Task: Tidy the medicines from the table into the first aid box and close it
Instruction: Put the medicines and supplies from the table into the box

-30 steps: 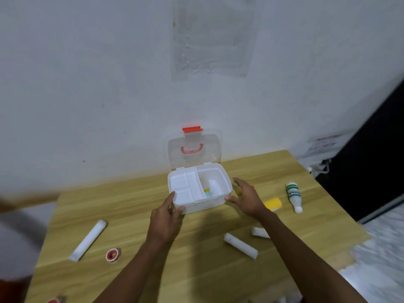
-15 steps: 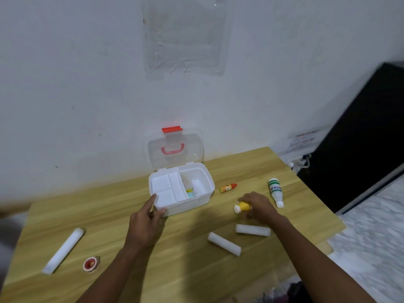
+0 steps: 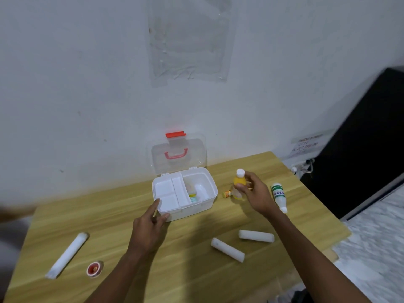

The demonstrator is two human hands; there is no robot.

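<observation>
A white first aid box [image 3: 185,193] sits open at the centre of the frame, toward the back of a light wooden table [image 3: 188,270]. Its clear lid [image 3: 178,155], with a red handle and red latch, stands upright against the wall. Inside, a divided white tray fills the left part, and a few small coloured items lie in the right compartment.

The left hand [image 3: 147,231] rests against the box's front left corner, fingers loosely spread, gripping nothing. The right hand [image 3: 254,194], just right of the box, pinches a small yellow bottle [image 3: 239,182] with a white cap, held upright above the table. Beneath it lies a tiny orange bottle [image 3: 227,194]. Further right, a white bottle with green label [image 3: 278,196] lies on its side.

Lower right of centre, two white rolls [image 3: 227,249] [image 3: 256,235] lie near each other. At lower left lie a longer white roll [image 3: 66,255] and, beside it, a small red-centred tape spool [image 3: 94,268].

Behind the table is a pale, scuffed wall [image 3: 87,84] with a clear plastic sheet [image 3: 189,38] taped up in the upper centre. A black panel [image 3: 360,154] fills the right edge, with a power strip [image 3: 302,168] and a paper notice [image 3: 306,145] beside it. Pale speckled floor [image 3: 376,248] shows at lower right.
</observation>
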